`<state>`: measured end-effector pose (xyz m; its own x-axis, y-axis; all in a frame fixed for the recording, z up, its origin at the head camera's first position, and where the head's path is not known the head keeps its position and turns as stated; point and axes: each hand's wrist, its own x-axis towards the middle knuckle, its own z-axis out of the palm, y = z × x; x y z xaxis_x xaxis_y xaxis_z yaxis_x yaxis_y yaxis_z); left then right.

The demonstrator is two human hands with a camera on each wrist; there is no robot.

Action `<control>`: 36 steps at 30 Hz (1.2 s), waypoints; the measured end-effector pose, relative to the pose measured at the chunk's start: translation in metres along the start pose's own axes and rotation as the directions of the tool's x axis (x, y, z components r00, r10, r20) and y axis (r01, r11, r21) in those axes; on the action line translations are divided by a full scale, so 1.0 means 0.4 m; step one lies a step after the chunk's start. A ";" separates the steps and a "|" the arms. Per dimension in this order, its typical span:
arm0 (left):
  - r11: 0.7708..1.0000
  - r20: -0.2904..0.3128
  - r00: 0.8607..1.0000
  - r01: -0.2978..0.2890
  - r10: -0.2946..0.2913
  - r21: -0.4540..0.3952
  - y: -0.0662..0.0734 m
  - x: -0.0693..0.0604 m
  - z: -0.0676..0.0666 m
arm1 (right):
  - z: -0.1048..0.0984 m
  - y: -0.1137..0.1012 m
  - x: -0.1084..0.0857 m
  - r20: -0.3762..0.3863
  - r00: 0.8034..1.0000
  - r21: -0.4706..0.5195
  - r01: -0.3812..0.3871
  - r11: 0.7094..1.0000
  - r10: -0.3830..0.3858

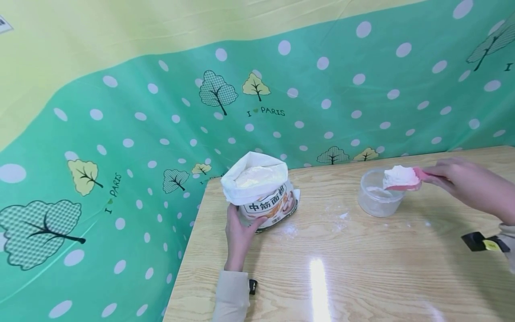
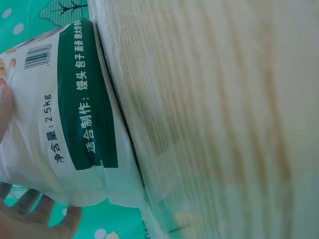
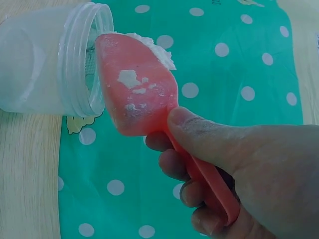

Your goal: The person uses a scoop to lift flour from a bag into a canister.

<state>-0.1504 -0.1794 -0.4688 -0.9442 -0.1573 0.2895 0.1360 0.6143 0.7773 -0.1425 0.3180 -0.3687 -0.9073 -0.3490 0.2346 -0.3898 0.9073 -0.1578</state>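
Note:
A white bag of flour, its top rolled open, stands on the left of the table. My left hand holds it low on its side, thumb across the printed front. In the left wrist view, fingers curve along the bag's edge. Over at the right, my right hand grips the handle of a pink scoop heaped with white flour. The scoop is held at the rim of a clear round plastic jar, above its opening. Some white flour shows low inside the jar.
The wooden table has dustings of flour between bag and jar. A green and yellow patterned cloth hangs behind the table and along its left side. A bright light reflection lies on the tabletop near the front.

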 end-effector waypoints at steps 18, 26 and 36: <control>1.000 -0.007 1.000 0.029 -0.029 0.004 0.003 -0.005 -0.003 | -0.015 -0.012 0.021 0.129 0.990 -0.048 -0.055 0.997 0.061; 0.999 -0.009 0.999 0.034 -0.034 0.017 0.002 -0.003 -0.001 | -0.015 -0.021 0.038 0.176 0.982 -0.065 -0.060 0.996 0.070; 0.999 0.002 0.999 0.045 -0.046 0.025 0.006 -0.004 -0.002 | -0.013 -0.024 0.044 0.169 0.985 -0.076 -0.022 0.997 0.035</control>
<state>-0.1485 -0.1783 -0.4671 -0.9501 -0.1834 0.2525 0.0854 0.6254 0.7756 -0.1539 0.3043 -0.3579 -0.9340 -0.3517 0.0631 -0.3562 0.9301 -0.0892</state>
